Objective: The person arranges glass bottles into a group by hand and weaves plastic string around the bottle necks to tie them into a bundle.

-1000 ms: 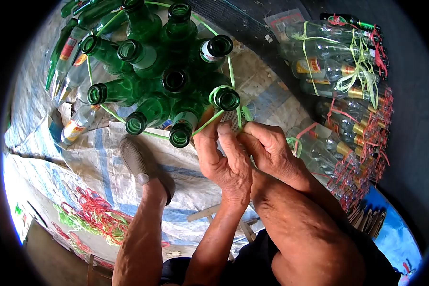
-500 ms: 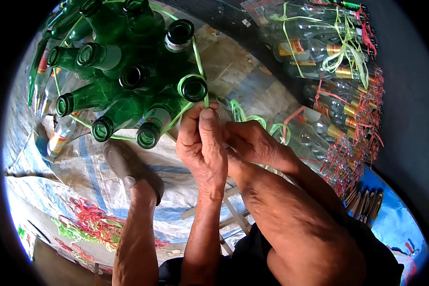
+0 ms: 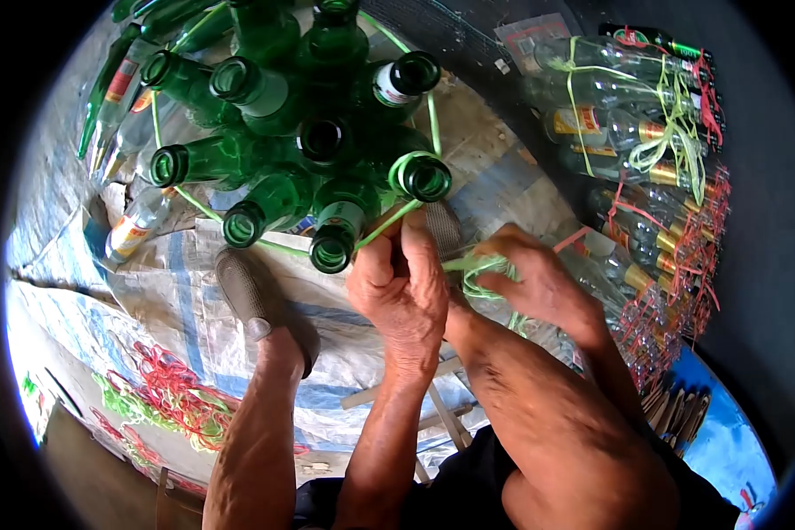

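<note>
A cluster of upright green glass bottles (image 3: 322, 141) stands before me, their open necks ringed by light green plastic twine (image 3: 205, 208). That twine also loops round the neck of the rightmost bottle (image 3: 426, 179). Just below this bottle, my left hand (image 3: 402, 283) is closed, its thumb and fingers pinching the twine. My right hand (image 3: 543, 278) has its fingers curled over a loose tangle of the same twine (image 3: 484, 276), to the right of my left hand. The right fingertips are slightly blurred.
Tied bundles of clear bottles (image 3: 609, 97) lie along the right side. More loose bottles (image 3: 131, 225) lie at left. Red and green twine scraps (image 3: 172, 393) are heaped on the lower-left sheeting. My shoe (image 3: 246, 287) rests on the woven sheet (image 3: 185, 309).
My right hand has moved away to the right from my left hand, with twine at its fingers. The left hand stays near the rightmost bottle's neck. The whole view has shifted slightly.
</note>
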Demonstrator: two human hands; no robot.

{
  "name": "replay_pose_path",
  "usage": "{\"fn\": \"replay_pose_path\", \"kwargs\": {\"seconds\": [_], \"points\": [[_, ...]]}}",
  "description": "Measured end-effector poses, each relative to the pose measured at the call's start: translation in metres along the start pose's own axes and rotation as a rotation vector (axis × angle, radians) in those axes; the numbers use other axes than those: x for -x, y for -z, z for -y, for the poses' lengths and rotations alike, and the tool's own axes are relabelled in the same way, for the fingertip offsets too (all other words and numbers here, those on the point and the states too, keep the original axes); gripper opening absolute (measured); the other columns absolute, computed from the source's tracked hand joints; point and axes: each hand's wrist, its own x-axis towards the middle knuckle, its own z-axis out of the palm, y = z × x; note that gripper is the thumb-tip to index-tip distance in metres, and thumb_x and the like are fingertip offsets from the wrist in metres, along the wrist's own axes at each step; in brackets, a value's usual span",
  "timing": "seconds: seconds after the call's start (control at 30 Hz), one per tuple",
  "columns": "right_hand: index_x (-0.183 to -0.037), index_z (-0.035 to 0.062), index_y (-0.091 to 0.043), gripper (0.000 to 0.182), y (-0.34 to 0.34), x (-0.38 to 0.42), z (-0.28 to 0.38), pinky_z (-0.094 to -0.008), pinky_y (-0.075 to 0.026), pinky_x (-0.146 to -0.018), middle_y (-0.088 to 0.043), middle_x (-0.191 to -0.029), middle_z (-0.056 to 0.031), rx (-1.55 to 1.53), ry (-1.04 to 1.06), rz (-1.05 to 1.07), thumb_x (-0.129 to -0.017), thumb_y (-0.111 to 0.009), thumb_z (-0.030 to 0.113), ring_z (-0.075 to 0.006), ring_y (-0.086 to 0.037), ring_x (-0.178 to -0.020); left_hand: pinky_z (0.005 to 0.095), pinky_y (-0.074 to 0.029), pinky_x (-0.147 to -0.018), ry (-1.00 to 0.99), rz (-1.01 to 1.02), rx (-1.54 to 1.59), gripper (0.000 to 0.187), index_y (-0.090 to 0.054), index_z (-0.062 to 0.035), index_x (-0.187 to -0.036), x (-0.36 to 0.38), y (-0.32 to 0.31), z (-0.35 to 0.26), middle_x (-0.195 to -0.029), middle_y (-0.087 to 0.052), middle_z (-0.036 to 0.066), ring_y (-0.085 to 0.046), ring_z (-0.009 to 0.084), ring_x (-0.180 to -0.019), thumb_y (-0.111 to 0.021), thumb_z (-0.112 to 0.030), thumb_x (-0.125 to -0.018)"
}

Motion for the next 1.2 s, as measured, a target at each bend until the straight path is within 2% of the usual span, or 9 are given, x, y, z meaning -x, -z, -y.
{"fn": "replay_pose_path", "kwargs": {"seconds": [0.07,0.2,0.27,0.37,0.6,0.73,0.9,1.03,1.2], "points": [[-0.112,-0.0002,-0.073,0.025,0.021,-0.018,0.026,-0.0448,-0.055,-0.081,-0.067,-0.103,-0.0163,0.121,0.014,-0.084,-0.088,-0.078,0.004,-0.0362,-0.069,-0.094,0.0242,-0.047,-0.061,-0.096,-0.070,-0.048,0.003,-0.071,0.0007,-0.100,-0.002,-0.004,0.004,-0.084,-0.072,0.006,-0.056,0.0075,-0.068,-0.074,-0.001,-0.100],[-0.112,0.0009,-0.074,0.025,0.045,-0.045,0.074,-0.0438,-0.054,-0.074,-0.067,-0.098,-0.0144,0.198,0.303,-0.349,-0.087,-0.075,-0.005,-0.0337,-0.065,-0.084,0.0236,-0.046,-0.058,-0.084,-0.037,-0.144,0.006,-0.073,-0.0005,-0.105,-0.005,0.002,-0.003,-0.077,-0.069,0.004,-0.055,0.0063,-0.064,-0.074,0.000,-0.099],[-0.112,0.0006,-0.074,0.027,0.055,-0.058,0.094,-0.0403,-0.054,-0.071,-0.066,-0.098,-0.0134,0.265,0.405,-0.339,-0.087,-0.072,-0.009,-0.0312,-0.066,-0.082,0.0232,-0.045,-0.056,-0.114,-0.031,-0.183,0.008,-0.074,-0.0013,-0.107,-0.006,0.003,-0.006,-0.073,-0.067,0.002,-0.053,0.0055,-0.061,-0.074,0.000,-0.099],[-0.110,-0.0051,-0.075,0.027,0.063,-0.062,0.111,-0.0338,-0.055,-0.073,-0.070,-0.100,-0.0167,0.136,0.352,-0.262,-0.085,-0.070,-0.013,-0.0251,-0.069,-0.086,0.0233,-0.042,-0.053,-0.160,-0.045,-0.201,0.008,-0.074,-0.0018,-0.107,-0.007,0.003,-0.006,-0.067,-0.062,0.001,-0.049,0.0046,-0.057,-0.074,0.000,-0.098],[-0.105,-0.0063,-0.076,0.025,0.061,-0.097,0.139,-0.0365,-0.054,-0.074,-0.072,-0.097,-0.0167,0.174,0.788,-0.349,-0.081,-0.071,-0.008,-0.0266,-0.067,-0.085,0.0244,-0.040,-0.052,-0.142,-0.044,-0.276,0.011,-0.077,-0.0035,-0.106,-0.005,0.011,-0.007,-0.064,-0.057,0.001,-0.046,0.0059,-0.053,-0.076,0.000,-0.096],[-0.101,-0.0021,-0.075,0.025,0.052,-0.115,0.148,-0.0397,-0.053,-0.082,-0.069,-0.091,-0.0113,0.375,0.703,-0.149,-0.077,-0.075,0.005,-0.0290,-0.066,-0.088,0.0288,-0.043,-0.051,-0.234,-0.087,-0.311,0.019,-0.077,-0.0057,-0.104,-0.004,0.016,0.003,-0.064,-0.056,0.002,-0.051,0.0138,-0.052,-0.082,0.000,-0.087],[-0.088,0.0042,-0.068,0.010,0.049,-0.124,0.155,-0.0411,-0.049,-0.094,-0.064,-0.085,-0.0058,0.597,0.570,0.072,-0.083,-0.070,0.013,-0.0263,-0.062,-0.093,0.0285,-0.044,-0.051,-0.199,-0.106,-0.357,0.016,-0.074,-0.0045,-0.095,-0.005,0.020,0.000,-0.062,-0.055,0.003,-0.052,0.0135,-0.050,-0.082,0.001,-0.083],[-0.085,0.0061,-0.068,0.008,0.041,-0.129,0.156,-0.0414,-0.050,-0.097,-0.067,-0.086,-0.0061,0.660,0.548,0.146,-0.084,-0.069,0.014,-0.0270,-0.065,-0.098,0.0293,-0.044,-0.050,-0.195,-0.091,-0.335,0.015,-0.070,-0.0036,-0.090,-0.007,0.024,-0.003,-0.060,-0.055,0.002,-0.051,0.0131,-0.049,-0.081,0.001,-0.082],[-0.091,0.0060,-0.070,0.009,0.041,-0.132,0.153,-0.0414,-0.050,-0.099,-0.069,-0.087,-0.0085,0.623,0.614,0.137,-0.086,-0.069,0.013,-0.0284,-0.066,-0.100,0.0288,-0.046,-0.052,-0.216,-0.112,-0.297,0.016,-0.073,-0.0022,-0.099,-0.008,0.023,-0.003,-0.064,-0.058,0.004,-0.054,0.0127,-0.052,-0.081,0.002,-0.085]]}}
